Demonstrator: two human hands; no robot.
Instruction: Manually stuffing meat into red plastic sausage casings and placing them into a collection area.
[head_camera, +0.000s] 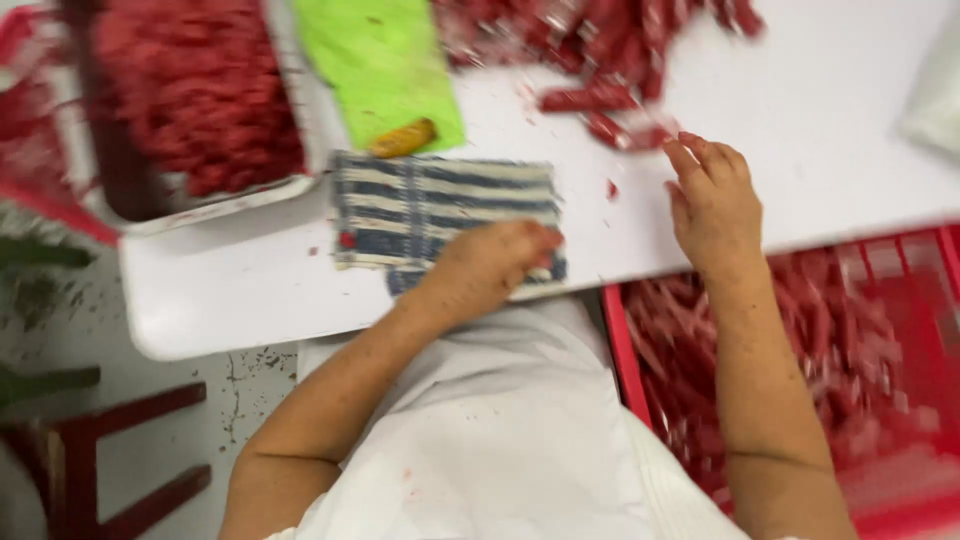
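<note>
My left hand (487, 265) rests curled on a blue and white striped cloth (440, 205) at the near edge of the white table (240, 290). My right hand (712, 200) lies on the table with fingers stretched toward a few red wrapped sausage-like sticks (610, 115). A larger heap of the same red sticks (600, 35) lies at the far side. The picture is blurred, and I cannot tell whether the left hand pinches anything.
A white tray of red minced meat (200, 90) stands at the far left. A green board (385, 65) with a small orange object (403, 138) lies beside it. A red crate (860, 360) full of red sticks sits below the table at right. A red stool frame (110, 460) stands lower left.
</note>
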